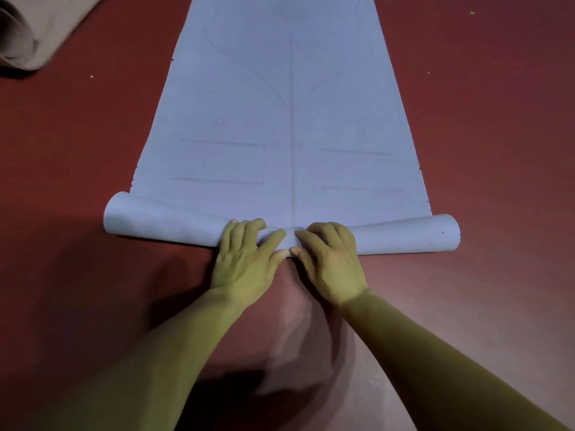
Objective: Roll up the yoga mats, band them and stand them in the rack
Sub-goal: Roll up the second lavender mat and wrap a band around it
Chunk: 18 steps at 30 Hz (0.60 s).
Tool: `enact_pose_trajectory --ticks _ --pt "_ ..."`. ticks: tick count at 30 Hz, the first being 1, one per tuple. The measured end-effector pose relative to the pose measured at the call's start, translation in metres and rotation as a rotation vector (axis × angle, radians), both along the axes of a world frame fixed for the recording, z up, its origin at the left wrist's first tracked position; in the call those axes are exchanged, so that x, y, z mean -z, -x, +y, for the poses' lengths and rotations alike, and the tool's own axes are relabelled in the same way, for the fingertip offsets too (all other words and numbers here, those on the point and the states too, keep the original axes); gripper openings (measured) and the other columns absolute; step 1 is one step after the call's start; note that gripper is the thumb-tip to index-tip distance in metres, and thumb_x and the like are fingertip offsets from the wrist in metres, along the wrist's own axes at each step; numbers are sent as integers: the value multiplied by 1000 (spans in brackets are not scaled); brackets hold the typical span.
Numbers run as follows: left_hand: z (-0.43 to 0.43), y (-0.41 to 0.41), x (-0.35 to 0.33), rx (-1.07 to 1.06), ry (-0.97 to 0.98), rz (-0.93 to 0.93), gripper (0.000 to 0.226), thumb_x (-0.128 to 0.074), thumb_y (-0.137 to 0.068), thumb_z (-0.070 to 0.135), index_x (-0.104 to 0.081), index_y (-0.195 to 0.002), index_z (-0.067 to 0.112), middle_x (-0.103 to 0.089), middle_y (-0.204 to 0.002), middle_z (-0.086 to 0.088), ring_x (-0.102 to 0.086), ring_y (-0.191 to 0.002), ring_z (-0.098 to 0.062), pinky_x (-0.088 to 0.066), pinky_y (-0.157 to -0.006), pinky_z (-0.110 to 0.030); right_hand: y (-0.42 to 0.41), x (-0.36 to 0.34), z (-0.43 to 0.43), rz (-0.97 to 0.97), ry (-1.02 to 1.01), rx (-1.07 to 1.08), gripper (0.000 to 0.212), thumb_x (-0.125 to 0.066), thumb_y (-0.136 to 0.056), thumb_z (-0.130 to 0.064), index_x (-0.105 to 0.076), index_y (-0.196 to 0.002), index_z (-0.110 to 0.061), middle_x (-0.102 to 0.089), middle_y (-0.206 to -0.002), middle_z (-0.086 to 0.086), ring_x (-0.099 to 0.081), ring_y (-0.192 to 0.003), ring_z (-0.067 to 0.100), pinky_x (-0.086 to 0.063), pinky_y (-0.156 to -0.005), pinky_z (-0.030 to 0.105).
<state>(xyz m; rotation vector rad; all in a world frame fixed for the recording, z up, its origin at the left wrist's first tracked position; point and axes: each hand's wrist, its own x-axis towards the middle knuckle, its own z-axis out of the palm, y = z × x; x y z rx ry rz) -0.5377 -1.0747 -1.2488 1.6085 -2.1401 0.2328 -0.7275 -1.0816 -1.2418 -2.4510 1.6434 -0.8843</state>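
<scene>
Softness shows in the pale blue foam yoga mat (289,119), its roll clasped mid-width by left grip (245,256) and right grip (329,262), unheld ends flaring; wider holds likely suit.

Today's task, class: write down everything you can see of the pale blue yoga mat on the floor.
The pale blue yoga mat lies flat on the dark red floor, running away from the viewer. It looks like soft foam, marked with faint lines: a centre line, curves, short bars. Only its near end is rolled, a loose tube wider at both ends. At its middle the left hand and right hand grip it side by side, fingers curled over the roll.
</scene>
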Motion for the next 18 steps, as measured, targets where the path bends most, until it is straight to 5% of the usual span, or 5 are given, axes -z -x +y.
enact_pose_trajectory --ticks 3,7,12,18 --pt "-6 -1 1 8 -26 33 35 -45 -95 45 -62 -118 26 -47 -120 -7 -43 -111 -29 -12 -118 -44 -3 -3 -4 -5 -21 9 31 -60 -99 -36 -73 -113 -12 -64 -108 6 -58 -98 30 -43 -96 40" --pt "-13 -2 -4 5 -78 27 39 -44 -95 44 -72 -112 22 -59 -111 -9 -41 -105 -27 -23 -113 -47 -2 -9 -5 -26 -6 -5 29 -67 -97 -32 -71 -116 -10 -62 -110 7 -57 -100 29 -43 -99 42" --pt "-25 -2 -11 15 -111 5 37 -42 -97 44 -69 -113 24 -57 -108 -6 -50 -99 -31 -27 -110 -44 -2 -5 -11 -29 -57 -41 34 -62 -97 -36 -70 -118 -11 -62 -113 6 -55 -104 28 -41 -101 44" --pt "-15 -4 0 11 -11 16 33 -45 -96 44 -54 -120 23 -49 -122 -10 -42 -113 -32 -24 -115 -50 2 -3 -18 -44 -79 -62 37 -59 -97 -42 -71 -118 -14 -63 -112 2 -55 -106 25 -37 -100 37"
